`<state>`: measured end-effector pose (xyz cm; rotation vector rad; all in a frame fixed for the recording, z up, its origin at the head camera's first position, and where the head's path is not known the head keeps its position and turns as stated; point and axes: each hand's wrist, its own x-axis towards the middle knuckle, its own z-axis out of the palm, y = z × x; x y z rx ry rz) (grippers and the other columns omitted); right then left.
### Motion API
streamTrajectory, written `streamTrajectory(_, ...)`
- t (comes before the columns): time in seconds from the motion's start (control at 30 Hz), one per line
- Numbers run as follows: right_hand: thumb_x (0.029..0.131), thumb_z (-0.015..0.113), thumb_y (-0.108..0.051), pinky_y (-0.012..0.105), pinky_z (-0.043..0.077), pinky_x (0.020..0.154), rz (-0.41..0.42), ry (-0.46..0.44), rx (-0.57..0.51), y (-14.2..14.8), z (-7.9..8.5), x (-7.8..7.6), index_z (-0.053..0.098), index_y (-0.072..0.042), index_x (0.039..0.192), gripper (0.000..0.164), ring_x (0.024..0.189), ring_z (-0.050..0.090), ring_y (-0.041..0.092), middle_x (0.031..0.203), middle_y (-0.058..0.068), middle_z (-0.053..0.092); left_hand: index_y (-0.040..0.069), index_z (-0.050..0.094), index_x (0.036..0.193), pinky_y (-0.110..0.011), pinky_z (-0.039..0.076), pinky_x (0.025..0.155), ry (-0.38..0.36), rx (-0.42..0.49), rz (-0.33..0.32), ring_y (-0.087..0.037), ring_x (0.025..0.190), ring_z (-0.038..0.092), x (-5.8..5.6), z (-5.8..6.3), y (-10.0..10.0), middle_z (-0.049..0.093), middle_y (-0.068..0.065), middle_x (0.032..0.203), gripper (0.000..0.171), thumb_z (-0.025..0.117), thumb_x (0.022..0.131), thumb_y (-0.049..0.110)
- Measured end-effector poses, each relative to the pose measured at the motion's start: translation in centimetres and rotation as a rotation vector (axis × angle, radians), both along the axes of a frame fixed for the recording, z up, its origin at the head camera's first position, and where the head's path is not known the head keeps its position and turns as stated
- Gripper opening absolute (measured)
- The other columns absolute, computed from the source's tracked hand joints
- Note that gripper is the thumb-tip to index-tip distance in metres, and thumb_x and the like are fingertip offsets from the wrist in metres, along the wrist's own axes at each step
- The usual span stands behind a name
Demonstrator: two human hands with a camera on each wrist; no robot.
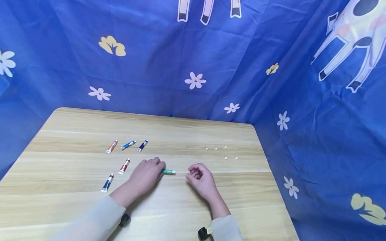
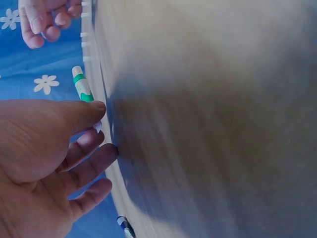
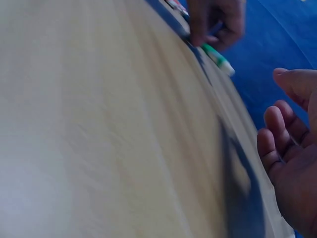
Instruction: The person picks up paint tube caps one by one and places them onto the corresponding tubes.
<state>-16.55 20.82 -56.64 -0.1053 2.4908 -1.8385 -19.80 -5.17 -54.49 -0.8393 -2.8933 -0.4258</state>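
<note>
My left hand (image 1: 147, 174) pinches a small green paint tube (image 1: 169, 171) between thumb and fingers, low over the wooden table. The tube's white tip points right, towards my other hand; its tail end is largely hidden by the fingers in the head view. In the left wrist view the thumb lies across the tube (image 2: 82, 85), with a bit of its pale tail showing below. A short gap away, my right hand (image 1: 202, 180) hovers with fingers loosely curled and nothing held. The right wrist view shows that hand (image 3: 294, 144) palm up to the camera, thumb apart from the fingers.
Left of my hands lie several paint tubes: orange-red (image 1: 111, 147), bright blue (image 1: 128, 145), dark violet (image 1: 142, 145), dark red (image 1: 124, 166) and navy (image 1: 107, 183). Several tiny white caps (image 1: 215, 148) sit at the table's right. A blue patterned curtain (image 1: 150, 77) hangs behind the table (image 1: 75, 134).
</note>
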Motion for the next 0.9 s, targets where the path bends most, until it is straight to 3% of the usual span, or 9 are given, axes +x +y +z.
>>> streamTrajectory(0.23, 0.089, 0.082, 0.003, 0.015, 0.055, 0.078, -0.088, 0.054, -0.021, 2.5, 0.0, -1.0, 0.073, -0.003, 0.11, 0.024, 0.088, 0.064, 0.007, 0.105, 0.018, 0.069, 0.013, 0.073, 0.098, -0.038, 0.053, 0.071, 0.021, -0.006, 0.007, -0.021, 0.08, 0.067, -0.7, 0.1, 0.1, 0.068, -0.002, 0.09, 0.018, 0.089, 0.089, 0.017)
streamTrajectory(0.47, 0.09, 0.081, 0.002, 0.017, 0.055, 0.081, -0.167, 0.05, -0.022, 4.8, -0.1, -1.4, 0.072, -0.002, 0.114, 0.026, 0.09, 0.064, 0.008, 0.105, 0.016, 0.071, 0.012, 0.073, 0.099, -0.045, 0.056, 0.076, -0.002, 0.036, 0.021, -0.023, 0.084, 0.067, -1.4, -0.1, 0.6, 0.068, -0.003, 0.09, 0.018, 0.088, 0.09, 0.016)
streamTrajectory(0.9, 0.091, 0.078, 0.007, 0.016, 0.054, 0.08, -0.288, 0.077, -0.076, 8.1, 0.9, -2.4, 0.069, 0.003, 0.116, 0.027, 0.091, 0.064, 0.009, 0.112, 0.026, 0.066, 0.011, 0.073, 0.103, -0.049, 0.054, 0.083, -0.033, 0.058, 0.113, -0.027, 0.09, 0.07, -3.8, -1.5, 0.7, 0.074, -0.008, 0.098, 0.015, 0.084, 0.093, 0.015)
